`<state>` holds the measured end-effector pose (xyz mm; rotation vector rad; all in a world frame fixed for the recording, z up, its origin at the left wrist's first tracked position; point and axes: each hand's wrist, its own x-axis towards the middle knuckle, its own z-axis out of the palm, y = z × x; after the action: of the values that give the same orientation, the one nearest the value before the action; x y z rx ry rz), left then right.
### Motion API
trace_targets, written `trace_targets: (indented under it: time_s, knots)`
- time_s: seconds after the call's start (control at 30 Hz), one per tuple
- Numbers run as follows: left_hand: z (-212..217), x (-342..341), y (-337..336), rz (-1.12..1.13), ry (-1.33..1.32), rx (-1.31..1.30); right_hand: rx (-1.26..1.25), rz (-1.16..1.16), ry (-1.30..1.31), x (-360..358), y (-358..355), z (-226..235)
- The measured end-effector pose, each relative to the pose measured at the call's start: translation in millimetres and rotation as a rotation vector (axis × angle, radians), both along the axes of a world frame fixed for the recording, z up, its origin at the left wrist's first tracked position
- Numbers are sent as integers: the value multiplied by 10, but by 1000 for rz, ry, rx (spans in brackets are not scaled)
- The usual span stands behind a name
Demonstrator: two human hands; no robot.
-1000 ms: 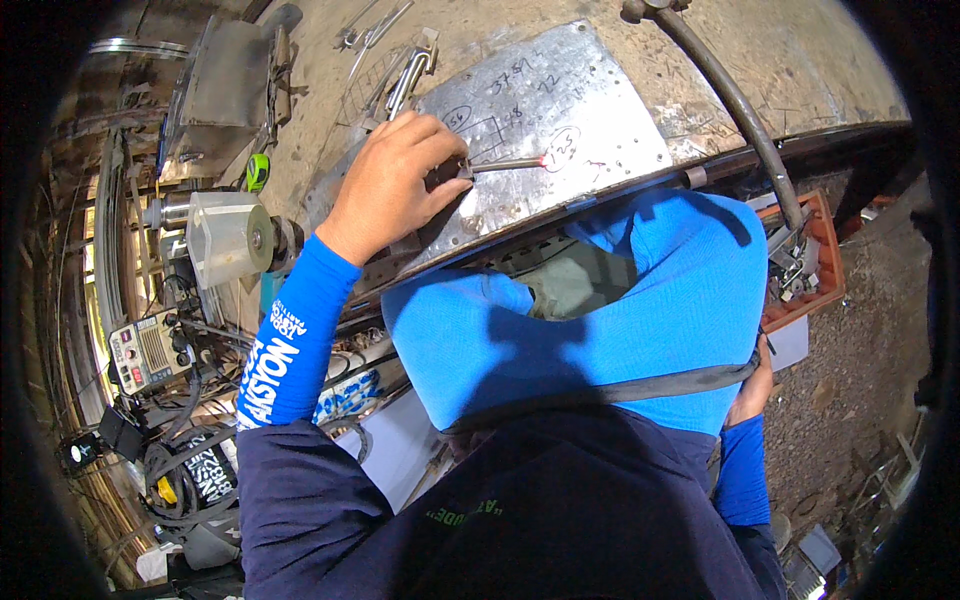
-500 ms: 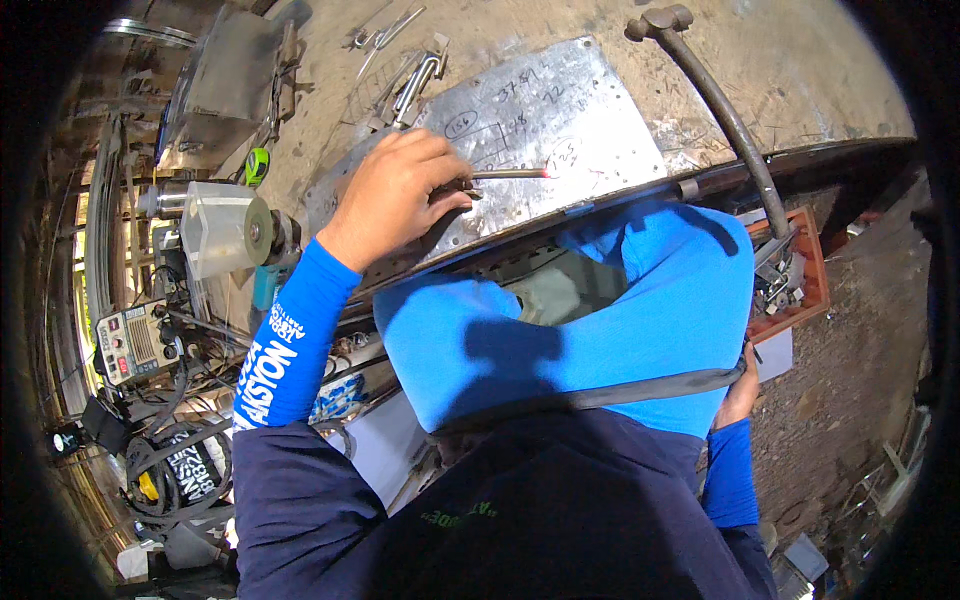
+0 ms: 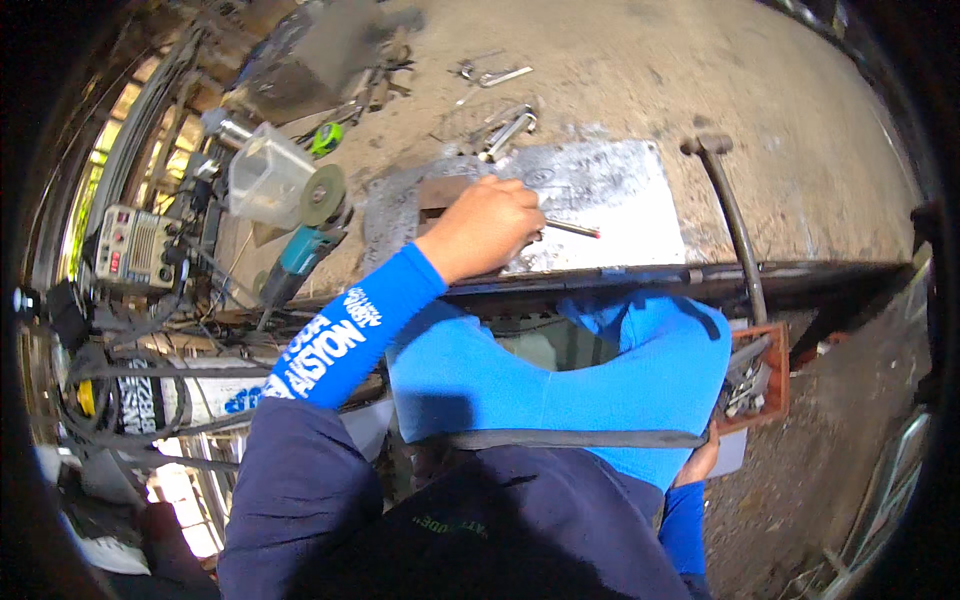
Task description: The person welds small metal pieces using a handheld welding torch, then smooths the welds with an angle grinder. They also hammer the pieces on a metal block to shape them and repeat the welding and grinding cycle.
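My left hand (image 3: 487, 226) is over a grey metal plate (image 3: 640, 190) at the workbench's near edge. Its fingers are closed on a thin pencil-like stick (image 3: 572, 229), whose red tip points right. A brown rectangular piece (image 3: 441, 191) lies on the plate beside the hand, partly covered by it. Low on the right, my right hand (image 3: 703, 458) is curled at the end of a long grey strip (image 3: 560, 438) lying across my lap. Some fingers of that hand are hidden.
A hammer (image 3: 735, 215) rests over the bench edge, above a red box of metal bits (image 3: 775, 385). Left are an angle grinder (image 3: 300, 252), a clear plastic container (image 3: 268, 175), a green tape measure (image 3: 325, 139) and a welding machine (image 3: 138, 247). Metal pieces (image 3: 512, 130) lie beyond the plate.
The whole view has shifted, showing more of the bench beyond the plate. My left hand still holds the stick, now slanting down to the right. The brown piece has come into sight beside it.
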<state>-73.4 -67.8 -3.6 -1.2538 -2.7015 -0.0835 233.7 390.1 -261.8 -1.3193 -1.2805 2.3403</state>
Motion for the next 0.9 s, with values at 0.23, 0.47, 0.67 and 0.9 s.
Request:
trace_targets:
  time_s: [0.23,0.47,0.67,0.9]
  knots:
    - [317,400,-454,359,254,487,-68,32,-55,-44,23,-114]
    - [-101,1354,-2065,1199,504,359,295,71,-286,11,204,-53]
    - [-124,1715,-3127,1149,130,128,871,-123,-133,-389,630,277]
    - [311,1743,-2671,1153,-26,303,769,436,537,-1031,-1041,1995]
